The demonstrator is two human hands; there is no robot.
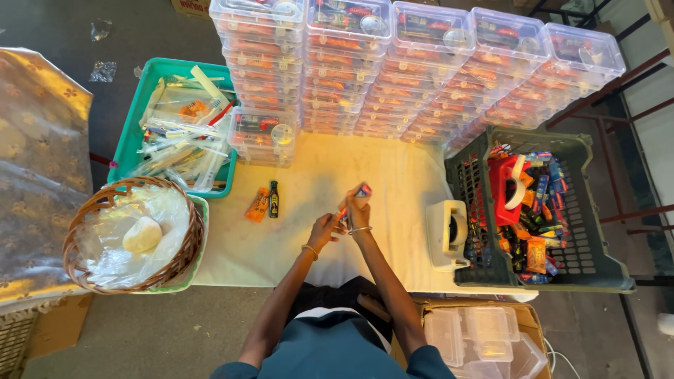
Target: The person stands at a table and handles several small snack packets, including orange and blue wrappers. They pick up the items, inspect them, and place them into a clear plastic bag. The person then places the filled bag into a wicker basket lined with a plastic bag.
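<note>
Many clear lidded boxes (421, 63), already filled with small colourful items, stand stacked in rows at the far side of the bench (393, 182), so a large part of the packing looks done; the dark green crate (597, 274) on the right holds many loose packets, and empty clear boxes (484, 333) wait in a carton below, so I judge much is left; a teal tray (130, 140) and a wicker basket (182, 260) stand on the left; the right hand (357, 207) has its fingers closed around a small red and blue packet (362, 190) above the bench; the left hand (324, 230) pinches its lower end.
</note>
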